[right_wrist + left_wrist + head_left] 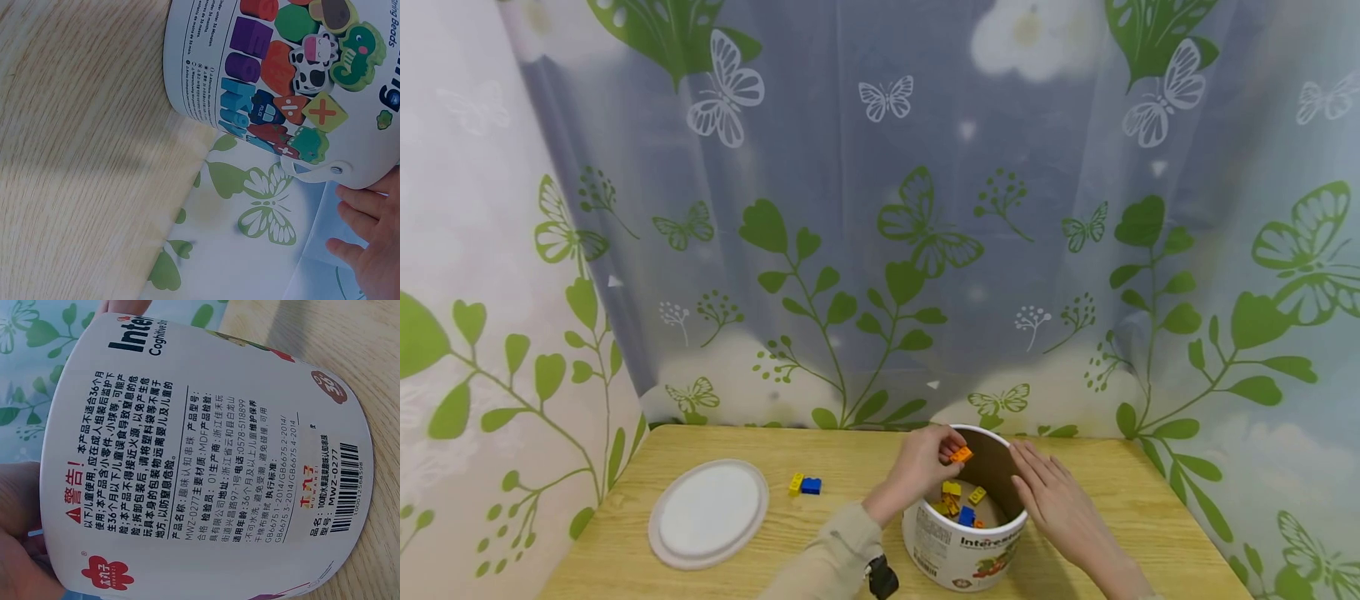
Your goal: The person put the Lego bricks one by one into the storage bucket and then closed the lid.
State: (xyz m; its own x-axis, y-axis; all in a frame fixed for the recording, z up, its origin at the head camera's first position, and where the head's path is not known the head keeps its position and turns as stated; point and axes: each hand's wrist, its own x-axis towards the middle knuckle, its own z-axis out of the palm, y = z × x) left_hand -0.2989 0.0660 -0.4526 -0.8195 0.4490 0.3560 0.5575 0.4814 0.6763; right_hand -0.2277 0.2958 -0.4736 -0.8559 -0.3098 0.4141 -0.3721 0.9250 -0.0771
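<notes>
A white cylindrical tub [964, 554] with printed sides stands on the table, its top uncovered. Several yellow, orange and blue building bricks [977, 496] lie at its bottom. Over the tub's left rim, my left hand [925, 458] pinches an orange building brick [962, 454] between thumb and fingers. My right hand [1063, 504] rests against the right rim with its fingers straight. In the left wrist view, part of the left hand [25, 540] shows beside the tub's label [206, 462]. The right wrist view shows the right hand's fingers [359, 203] at the tub's edge near a strap handle [312, 172].
A round white lid [709, 512] lies on the left of the wooden table [850, 458]. Between lid and tub, a yellow brick [796, 483] and a blue brick [811, 486] sit side by side. A patterned curtain [850, 250] hangs behind the table.
</notes>
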